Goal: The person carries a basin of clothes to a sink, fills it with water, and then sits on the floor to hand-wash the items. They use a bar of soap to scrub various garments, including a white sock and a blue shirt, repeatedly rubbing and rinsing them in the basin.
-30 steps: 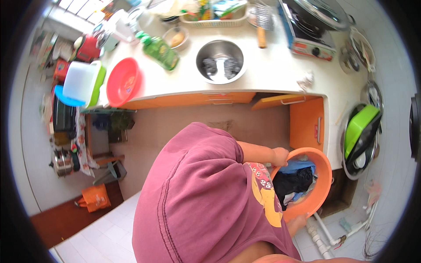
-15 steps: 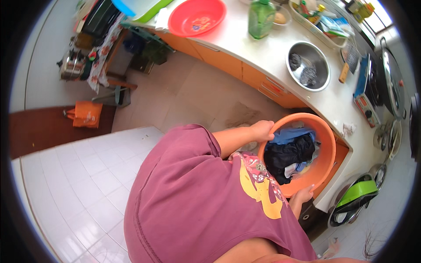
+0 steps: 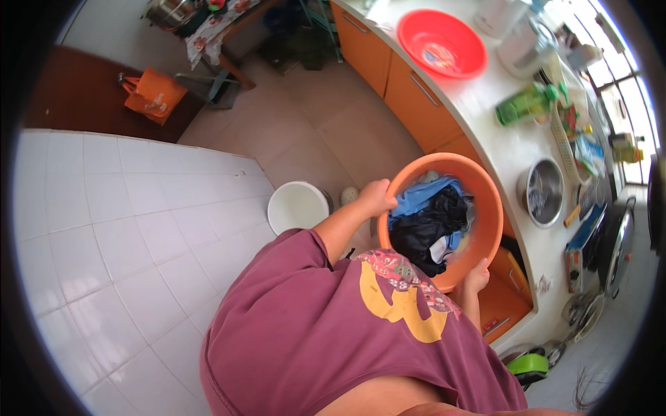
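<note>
An orange plastic basin is held in front of my body, tilted so its inside shows. My left hand is closed over the rim at the left, and my right hand grips the near right rim. Within the basin lies a heap of wet-looking laundry: a black garment, a blue garment and a smaller white piece. Some cloudy water shows beside the clothes. The undersides of both grips are hidden.
A white bucket stands on the floor left of the basin, by the tiled low wall. Along the right runs the counter with a red basin, a green bottle and a steel bowl. A drawer juts out below.
My view has turned, so the counter things sit farther right and the white bucket now shows. The orange basin has moved away from the counter's edge, still between both hands.
</note>
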Demonstrator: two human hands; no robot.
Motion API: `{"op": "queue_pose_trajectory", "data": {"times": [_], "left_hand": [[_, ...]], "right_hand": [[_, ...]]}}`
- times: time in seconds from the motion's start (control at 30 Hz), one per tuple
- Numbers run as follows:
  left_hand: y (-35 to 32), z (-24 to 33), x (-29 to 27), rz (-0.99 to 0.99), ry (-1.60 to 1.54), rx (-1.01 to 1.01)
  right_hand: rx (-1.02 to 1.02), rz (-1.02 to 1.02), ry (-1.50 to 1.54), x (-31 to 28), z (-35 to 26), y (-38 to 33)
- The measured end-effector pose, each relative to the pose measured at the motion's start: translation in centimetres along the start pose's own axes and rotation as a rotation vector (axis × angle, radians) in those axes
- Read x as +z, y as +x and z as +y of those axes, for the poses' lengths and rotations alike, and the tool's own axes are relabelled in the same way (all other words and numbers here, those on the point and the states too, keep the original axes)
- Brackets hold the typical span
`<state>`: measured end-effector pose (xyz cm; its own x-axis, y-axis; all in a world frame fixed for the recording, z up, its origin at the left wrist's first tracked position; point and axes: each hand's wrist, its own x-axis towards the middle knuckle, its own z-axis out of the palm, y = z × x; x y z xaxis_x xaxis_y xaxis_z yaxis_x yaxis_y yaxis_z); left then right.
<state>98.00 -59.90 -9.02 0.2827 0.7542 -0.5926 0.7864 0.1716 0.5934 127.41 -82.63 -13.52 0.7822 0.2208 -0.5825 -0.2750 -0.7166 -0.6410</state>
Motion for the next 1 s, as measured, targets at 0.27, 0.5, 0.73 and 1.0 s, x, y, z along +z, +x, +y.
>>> {"op": "queue_pose_trajectory", "data": {"times": [0.27, 0.5, 0.73, 1.0], "left_hand": [[2.2, -4.5, -18.1, 0.174, -0.026, -0.227], [4.4, -11.1, -28.7, 0.39, -0.074, -0.336], [5.7, -16.1, -35.3, 0.563, -0.225, -0.41], [11.4, -21.4, -37.6, 0.678, -0.363, -0.477]], "right_hand": [[-0.136, -0.129, -0.375, 16.5, -14.1, -4.3], [-0.276, -0.26, -0.341, 32.4, -18.8, -4.9], [-0.312, -0.394, -0.387, 44.6, -26.7, -8.7], [-0.319, -0.535, -0.347, 56.7, -29.7, -7.3]]}}
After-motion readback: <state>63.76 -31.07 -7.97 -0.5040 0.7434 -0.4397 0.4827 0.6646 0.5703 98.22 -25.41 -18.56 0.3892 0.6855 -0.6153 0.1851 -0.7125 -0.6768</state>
